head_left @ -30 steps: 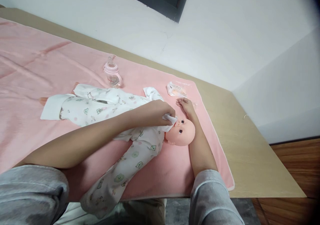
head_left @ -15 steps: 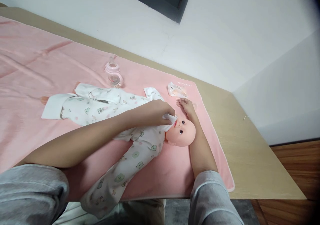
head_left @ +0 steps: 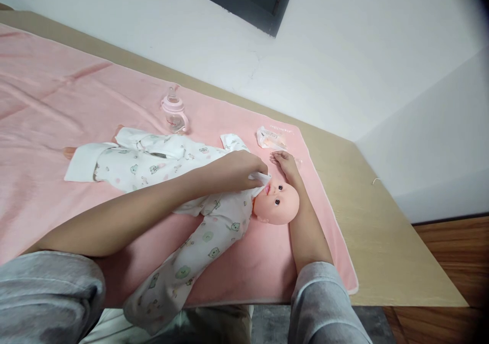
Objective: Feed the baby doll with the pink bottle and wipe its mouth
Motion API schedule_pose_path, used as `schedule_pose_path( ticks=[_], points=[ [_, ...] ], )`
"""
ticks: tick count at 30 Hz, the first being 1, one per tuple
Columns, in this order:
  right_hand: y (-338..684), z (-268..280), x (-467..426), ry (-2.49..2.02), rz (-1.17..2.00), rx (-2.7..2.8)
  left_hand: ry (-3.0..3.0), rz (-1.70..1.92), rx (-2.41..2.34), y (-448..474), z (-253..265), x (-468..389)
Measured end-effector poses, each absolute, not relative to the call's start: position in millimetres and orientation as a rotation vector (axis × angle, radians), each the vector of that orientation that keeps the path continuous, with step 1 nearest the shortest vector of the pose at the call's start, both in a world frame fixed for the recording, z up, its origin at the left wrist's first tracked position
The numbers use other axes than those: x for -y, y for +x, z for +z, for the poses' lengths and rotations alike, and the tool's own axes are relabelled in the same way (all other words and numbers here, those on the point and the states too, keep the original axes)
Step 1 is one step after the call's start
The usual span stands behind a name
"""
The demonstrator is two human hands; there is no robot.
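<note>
A baby doll (head_left: pixel 284 209) in white printed pajamas (head_left: pixel 153 168) lies on its back, head to the right. My left hand (head_left: pixel 244 170) is closed on a white wipe (head_left: pixel 261 179), pinched between thumb and fingers at the doll's chin, just beside its mouth. Beyond the doll's head, my right hand (head_left: pixel 282 159) rests on the pink blanket (head_left: pixel 267 272) with its fingers stretched out, nothing seen in it. The forearm runs alongside the top of the head. Close to those fingers lies a small crumpled clear-and-white packet (head_left: pixel 270 138).
A pink-capped baby bottle (head_left: pixel 174 112) stands on the blanket behind the doll's legs. The blanket covers much of a wooden table (head_left: pixel 382 242), whose right edge shows. A white wall (head_left: pixel 324 69) rises behind it. One pajama sleeve (head_left: pixel 164 293) hangs over the front edge.
My left hand has drawn the wipe slightly away from the doll's mouth, so more of the lips show. My right hand and the doll stay where they were.
</note>
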State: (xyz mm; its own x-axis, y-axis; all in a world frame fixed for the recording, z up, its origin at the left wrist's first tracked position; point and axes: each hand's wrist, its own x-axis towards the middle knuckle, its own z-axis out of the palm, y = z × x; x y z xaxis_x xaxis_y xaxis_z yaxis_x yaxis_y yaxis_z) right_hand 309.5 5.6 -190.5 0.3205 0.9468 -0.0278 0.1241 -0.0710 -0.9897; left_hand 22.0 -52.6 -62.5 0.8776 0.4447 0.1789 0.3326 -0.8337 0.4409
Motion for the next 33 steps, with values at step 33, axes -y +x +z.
schedule_pose_path(
  ticks=[33],
  points=[
    [312.2, -193.7, -6.6, -1.417, 0.962, 1.027, 2.644, 0.450, -0.623, 27.1, -67.5, 52.5]
  ],
)
